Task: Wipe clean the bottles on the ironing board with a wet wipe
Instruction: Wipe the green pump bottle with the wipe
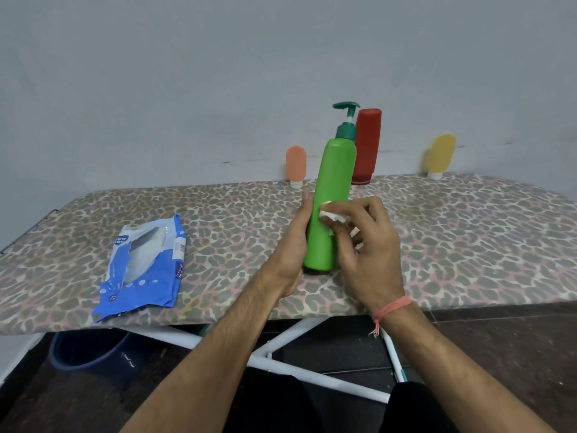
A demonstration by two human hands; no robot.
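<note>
A tall green pump bottle [332,182] stands upright on the leopard-print ironing board [218,214], near its front edge. My left hand [295,245] grips the bottle's left side, its fingers hidden behind the bottle. My right hand [371,242] pinches a small white wet wipe [334,215] and presses it against the bottle's front. Behind the green bottle stands a red bottle [367,145] on its cap. A small orange tube [296,165] and a yellow tube [441,156] stand against the wall.
A blue wet-wipe pack [146,264] lies on the board to the left, near the front edge. Under the board are its white legs [299,367] and a dark blue bucket [90,348]. The wall runs right behind the bottles.
</note>
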